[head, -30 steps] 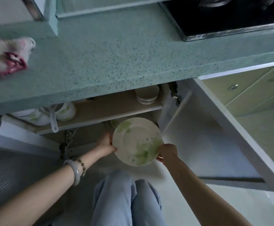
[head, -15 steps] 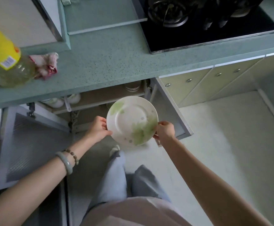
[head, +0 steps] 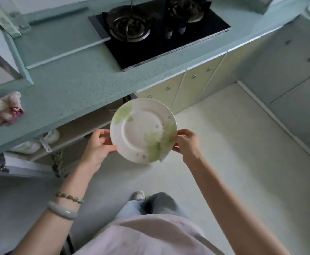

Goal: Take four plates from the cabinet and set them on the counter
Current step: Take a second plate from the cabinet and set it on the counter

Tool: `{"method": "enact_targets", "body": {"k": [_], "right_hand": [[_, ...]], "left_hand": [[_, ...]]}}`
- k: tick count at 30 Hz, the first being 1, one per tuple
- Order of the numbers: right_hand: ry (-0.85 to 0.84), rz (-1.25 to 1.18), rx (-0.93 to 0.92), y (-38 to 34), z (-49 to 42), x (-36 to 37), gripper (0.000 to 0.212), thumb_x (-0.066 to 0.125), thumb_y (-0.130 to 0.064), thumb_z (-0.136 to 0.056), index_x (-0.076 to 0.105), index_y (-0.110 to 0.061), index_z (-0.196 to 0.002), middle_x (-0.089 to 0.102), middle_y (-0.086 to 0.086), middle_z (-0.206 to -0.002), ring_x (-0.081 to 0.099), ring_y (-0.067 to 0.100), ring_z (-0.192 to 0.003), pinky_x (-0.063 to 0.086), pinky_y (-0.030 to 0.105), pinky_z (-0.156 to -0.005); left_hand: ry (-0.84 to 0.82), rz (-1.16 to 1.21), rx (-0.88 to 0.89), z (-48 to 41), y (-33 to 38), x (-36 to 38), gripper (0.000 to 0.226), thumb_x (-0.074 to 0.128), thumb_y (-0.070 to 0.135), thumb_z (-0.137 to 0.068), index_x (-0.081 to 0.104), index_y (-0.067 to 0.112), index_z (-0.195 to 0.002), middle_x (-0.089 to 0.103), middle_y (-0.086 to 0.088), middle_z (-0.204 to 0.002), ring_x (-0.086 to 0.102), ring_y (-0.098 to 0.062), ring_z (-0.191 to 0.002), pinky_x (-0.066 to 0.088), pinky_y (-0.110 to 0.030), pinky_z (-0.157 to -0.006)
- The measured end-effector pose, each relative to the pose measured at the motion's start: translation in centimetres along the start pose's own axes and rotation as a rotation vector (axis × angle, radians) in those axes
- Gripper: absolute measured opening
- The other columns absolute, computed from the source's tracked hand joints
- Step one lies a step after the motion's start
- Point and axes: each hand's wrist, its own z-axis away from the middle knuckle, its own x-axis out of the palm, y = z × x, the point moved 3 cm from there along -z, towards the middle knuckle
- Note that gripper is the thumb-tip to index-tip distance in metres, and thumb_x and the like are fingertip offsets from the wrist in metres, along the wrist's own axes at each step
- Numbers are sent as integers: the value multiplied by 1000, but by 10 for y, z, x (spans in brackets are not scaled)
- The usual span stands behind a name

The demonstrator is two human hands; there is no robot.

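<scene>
The plate (head: 143, 130) I hold hides part of the open cabinet (head: 80, 133). Crockery on its shelf (head: 73, 129) is shadowed and blurred. A crumpled cloth (head: 5, 109) on the table (head: 73, 89) is cut off at the left edge.

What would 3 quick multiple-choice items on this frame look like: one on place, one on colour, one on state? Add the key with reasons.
1. Where is the plate?
A. flat on the counter
B. held in the air in front of the counter edge
C. on the stove

2. What colour is the pattern on the plate?
A. green
B. red
C. blue

3. How is the plate held?
A. left hand only
B. right hand only
C. both hands, one at each side of the rim

Key: 1 B, it hangs below the counter edge, over the floor. 2 A, pale green leaves on white. 3 C, the left hand and the right hand grip opposite sides.
</scene>
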Motion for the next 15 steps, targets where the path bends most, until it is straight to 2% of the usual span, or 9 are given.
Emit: {"method": "enact_targets", "body": {"k": [3, 5, 9, 11, 15], "right_hand": [[88, -97, -59, -11, 2, -27, 19, 54, 10, -80, 62, -7, -76, 62, 11, -69, 63, 27, -66, 60, 36, -65], [139, -166, -97, -21, 4, -47, 15, 59, 7, -80, 62, -7, -76, 62, 7, -64, 62, 22, -61, 57, 29, -56], [234, -284, -139, -40, 6, -94, 17, 61, 7, -80, 61, -7, -71, 59, -4, -48, 60, 14, -49, 55, 24, -51], [276, -330, -163, -49, 4, -118, 20, 61, 9, -80, 60, -7, -68, 60, -1, -52, 59, 11, -46, 55, 23, -50], [369, -358, -213, -62, -7, -173, 18, 60, 8, -81, 60, -6, -69, 59, 6, -61, 59, 14, -50, 56, 23, -50]], "left_hand": [[-98, 61, 24, -11, 24, 24, 49, 60, -21, -76, 49, 18, -103, 66, -4, -96, 63, -16, -89, 53, -29, -67], [-168, 77, 49, -15, 45, 45, 50, 60, -21, -76, 49, 16, -107, 66, -5, -99, 64, -16, -91, 53, -31, -71], [-307, 79, 113, -20, 91, 98, 47, 59, -21, -77, 52, 19, -100, 67, -5, -95, 66, -15, -86, 57, -31, -70], [-370, 82, 126, -23, 109, 128, 47, 58, -20, -78, 52, 21, -98, 68, -4, -91, 67, -13, -81, 59, -27, -67], [-475, 45, 141, -30, 135, 196, 46, 59, -18, -79, 52, 21, -102, 65, -8, -97, 65, -16, -88, 57, -22, -62]]}}
